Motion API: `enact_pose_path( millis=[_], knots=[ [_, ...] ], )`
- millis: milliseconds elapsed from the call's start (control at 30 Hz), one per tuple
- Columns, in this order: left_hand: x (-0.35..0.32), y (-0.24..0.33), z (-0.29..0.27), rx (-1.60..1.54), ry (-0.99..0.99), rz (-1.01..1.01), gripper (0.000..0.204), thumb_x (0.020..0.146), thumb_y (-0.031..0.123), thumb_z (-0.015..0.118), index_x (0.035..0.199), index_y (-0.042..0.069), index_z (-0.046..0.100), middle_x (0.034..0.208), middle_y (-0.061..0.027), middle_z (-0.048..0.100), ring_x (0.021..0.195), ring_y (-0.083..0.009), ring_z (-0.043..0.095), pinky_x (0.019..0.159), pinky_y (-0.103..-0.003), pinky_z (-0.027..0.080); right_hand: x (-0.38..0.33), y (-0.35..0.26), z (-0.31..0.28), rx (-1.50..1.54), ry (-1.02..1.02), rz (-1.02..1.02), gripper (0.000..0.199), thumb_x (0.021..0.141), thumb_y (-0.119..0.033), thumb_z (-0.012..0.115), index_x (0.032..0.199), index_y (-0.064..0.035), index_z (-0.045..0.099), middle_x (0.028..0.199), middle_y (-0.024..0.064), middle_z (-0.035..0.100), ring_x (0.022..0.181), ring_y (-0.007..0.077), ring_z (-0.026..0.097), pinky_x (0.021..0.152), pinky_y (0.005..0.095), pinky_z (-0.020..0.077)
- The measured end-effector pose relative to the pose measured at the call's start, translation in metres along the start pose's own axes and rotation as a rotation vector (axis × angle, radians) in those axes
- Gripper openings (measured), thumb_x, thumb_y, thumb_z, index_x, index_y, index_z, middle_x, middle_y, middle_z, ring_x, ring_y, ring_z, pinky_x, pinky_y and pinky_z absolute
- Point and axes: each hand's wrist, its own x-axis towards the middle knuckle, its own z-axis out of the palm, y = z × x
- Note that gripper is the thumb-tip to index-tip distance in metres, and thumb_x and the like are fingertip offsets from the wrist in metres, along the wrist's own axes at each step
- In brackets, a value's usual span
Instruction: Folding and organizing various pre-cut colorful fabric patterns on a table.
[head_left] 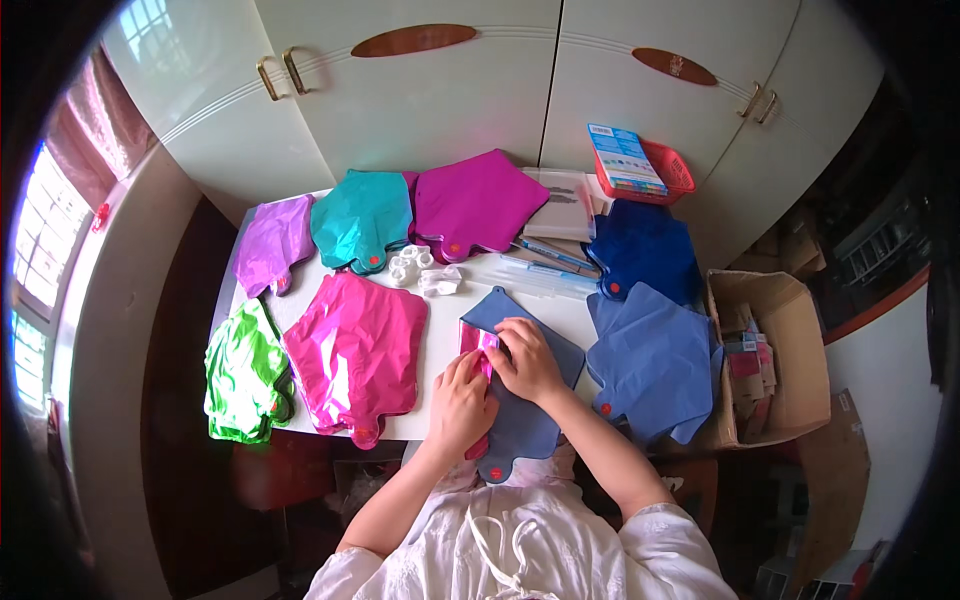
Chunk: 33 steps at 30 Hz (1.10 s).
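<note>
A flat blue-grey foil balloon (535,425) lies at the table's front edge, its rounded tab with a red dot hanging toward my lap. On its left part rests a narrow, folded pink foil balloon (470,338), mostly hidden by my fingers. My left hand (462,405) is closed on the pink foil from the near left side. From the right, my right hand (527,362) pinches the same foil, its fingers bent and its thumb close to the left fingertips. Left of my hands spreads a stack of larger pink foil balloons (355,345).
Green (245,370), lilac (272,240), teal (362,215), purple (480,205), navy (645,250) and light-blue (650,360) foil balloons ring the white table (445,318). White ribbon rolls (410,265), a red basket (675,170) and a cardboard box (790,360) stand around.
</note>
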Motion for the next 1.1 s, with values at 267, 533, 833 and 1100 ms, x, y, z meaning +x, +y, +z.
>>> enact_pose_path(
  millis=[267,533,833,1100],
  knots=[
    [0.007,-0.011,-0.009,-0.013,-0.105,0.112,0.025,0.078,0.02,0.06,0.096,0.003,0.058,0.126,-0.0126,0.05,0.12,-0.0266,0.044,0.092,-0.042,0.036,-0.003,0.005,0.006,-0.126,0.032,-0.014,0.013,0.074,-0.009,0.058,0.078,0.0028,0.055,0.092,0.0163,0.05,0.094,0.0332,0.048,0.087,0.0412,0.0394],
    [0.018,-0.051,-0.032,0.17,-0.31,0.264,0.054,0.085,0.035,0.057,0.132,0.012,0.043,0.14,-0.0066,0.039,0.133,-0.0278,0.029,0.106,-0.045,0.025,-0.003,0.004,0.008,-0.134,0.029,0.004,0.009,0.073,-0.006,0.055,0.075,0.0031,0.054,0.092,0.018,0.048,0.094,0.0342,0.046,0.087,0.0426,0.0385],
    [0.019,-0.057,-0.023,0.27,-0.328,0.285,0.068,0.082,0.052,0.054,0.137,0.017,0.038,0.141,-0.0026,0.039,0.134,-0.0236,0.028,0.108,-0.048,0.021,-0.002,0.002,0.007,-0.158,0.0,0.014,0.008,0.073,-0.005,0.053,0.073,0.003,0.054,0.092,0.019,0.047,0.093,0.0347,0.045,0.087,0.0434,0.0385],
    [0.023,-0.058,-0.02,0.321,-0.335,0.275,0.069,0.082,0.055,0.051,0.138,0.017,0.037,0.141,-0.0021,0.039,0.134,-0.0237,0.028,0.108,-0.049,0.02,0.005,-0.002,-0.001,-0.308,-0.01,0.002,0.016,0.074,-0.009,0.058,0.085,0.0036,0.055,0.097,0.0203,0.048,0.103,0.0363,0.045,0.09,0.0422,0.0395]
  ],
)
